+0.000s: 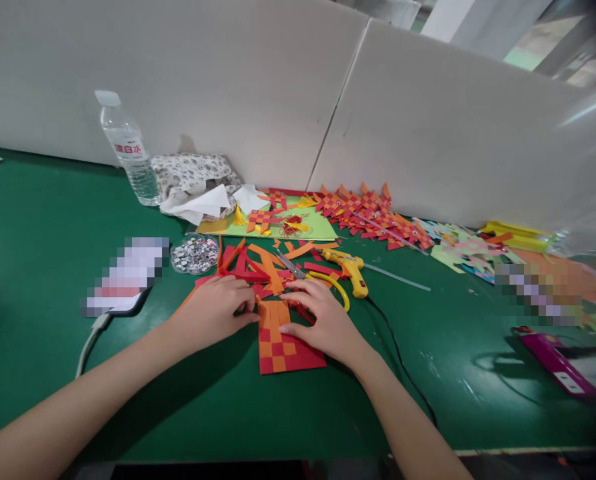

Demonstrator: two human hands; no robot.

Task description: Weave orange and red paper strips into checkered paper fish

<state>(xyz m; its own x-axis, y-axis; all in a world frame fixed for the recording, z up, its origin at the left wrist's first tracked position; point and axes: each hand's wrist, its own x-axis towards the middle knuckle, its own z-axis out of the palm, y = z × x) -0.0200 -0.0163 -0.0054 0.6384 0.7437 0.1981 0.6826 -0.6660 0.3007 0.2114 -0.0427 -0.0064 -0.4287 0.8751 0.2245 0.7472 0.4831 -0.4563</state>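
A woven paper piece (pixel 278 348) in red and orange checks lies flat on the green table in front of me. Its upper part shows parallel orange strips. My left hand (pixel 221 305) is at its upper left edge, thumb and fingers closed on the paper. From the right, my right hand (pixel 323 319) holds the piece, its thumb pressed on the surface and its fingers curved at the strips' far ends. Just beyond both hands lies a pile of loose red and orange paper strips (pixel 271 263). Scissors (pixel 292 265) with yellow handles lie on the pile, partly behind my right hand.
A yellow glue gun (pixel 349 268) with a black cord lies right of the strips. Left are a tray of googly eyes (pixel 195 255), a phone (pixel 131 273) and a water bottle (pixel 131 153). Woven paper fish (pixel 373 213) are heaped by the partition; a purple power strip (pixel 553 365) is far right.
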